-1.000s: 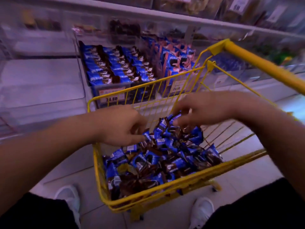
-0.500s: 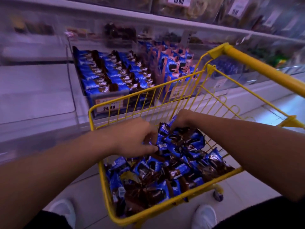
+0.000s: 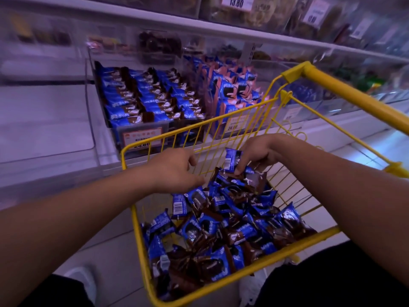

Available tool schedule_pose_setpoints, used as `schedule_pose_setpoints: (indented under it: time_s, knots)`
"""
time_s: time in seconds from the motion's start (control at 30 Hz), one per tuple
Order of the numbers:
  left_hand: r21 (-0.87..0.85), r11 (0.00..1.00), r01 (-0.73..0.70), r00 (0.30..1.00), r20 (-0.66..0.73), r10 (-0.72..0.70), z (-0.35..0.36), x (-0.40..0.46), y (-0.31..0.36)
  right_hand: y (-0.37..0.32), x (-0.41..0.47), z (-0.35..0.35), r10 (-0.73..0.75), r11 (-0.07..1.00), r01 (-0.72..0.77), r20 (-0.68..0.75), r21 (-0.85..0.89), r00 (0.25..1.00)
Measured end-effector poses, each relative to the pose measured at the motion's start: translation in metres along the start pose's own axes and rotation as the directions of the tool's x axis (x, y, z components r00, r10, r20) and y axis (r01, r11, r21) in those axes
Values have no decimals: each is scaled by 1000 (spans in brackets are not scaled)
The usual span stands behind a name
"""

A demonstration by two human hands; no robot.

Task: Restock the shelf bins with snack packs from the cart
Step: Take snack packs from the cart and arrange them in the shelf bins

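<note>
Shop shelving fills the background, with clear bins (image 3: pixel 141 134) standing in a row on the shelf in front of my yellow cart (image 3: pixel 221 127). My right hand (image 3: pixel 256 154) is over the far end of the cart, and its fingers (image 3: pixel 240 168) pinch one blue snack pack (image 3: pixel 231 160), lifted a little above the heap of snack packs (image 3: pixel 221 231). My left hand (image 3: pixel 174 171) is just beside it, at the near edge of the heap. Its fingers are curled downward toward the packs, but I cannot tell if they hold one already, because the back of the hand hides them.

I judge the step in hand to be the picking up: gathering packs from the cart before carrying them to the shelf. Many packs remain in the cart, so the task seems far from finished.

The bin behind the cart wall has blue and brown packs in neat rows, and it looks like the matching one. The next move calls for lifting the hands over the wire wall of the cart and laying the packs in line with those rows. The bin beside it has packs (image 3: pixel 232 91) with pink on them, so I must choose correctly.
</note>
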State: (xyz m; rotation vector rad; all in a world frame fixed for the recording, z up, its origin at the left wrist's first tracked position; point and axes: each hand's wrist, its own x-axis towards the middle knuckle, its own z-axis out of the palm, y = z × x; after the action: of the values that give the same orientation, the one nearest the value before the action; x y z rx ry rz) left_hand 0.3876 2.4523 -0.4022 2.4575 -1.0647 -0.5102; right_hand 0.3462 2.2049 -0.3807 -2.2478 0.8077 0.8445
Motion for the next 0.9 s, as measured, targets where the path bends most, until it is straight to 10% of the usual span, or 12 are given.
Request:
schedule_pose_setpoints:
  time_s: [0.2,0.4,0.53,0.63,0.77,0.83,0.9]
  knots:
    - [-641,746,180,977,205,-59,-7,2,6,-29,-39,13,-519,811,423,165,404,839]
    - [-853,429,298,950,308,-48,-1,10,10,-38,-28,32,-518,767,450,27,457,855]
    - [-837,466,286,958,245,-150,5,13,10,-22,-29,5,-458,878,412,179,245,871]
    - [-692,683,236,966,90,-243,4,15,6,-8,-16,10,-220,940,242,117,-239,969]
    - [-549,804,227,974,117,-195,5,7,9,1,12,63,-49,573,116,107,-811,993]
    - [-544,814,205,979,113,-171,5,6,9,-4,13,69,-108,519,147,106,-842,988]
    - [-549,813,191,982,112,-155,4,4,8,-16,0,48,-63,808,126,128,-576,990]
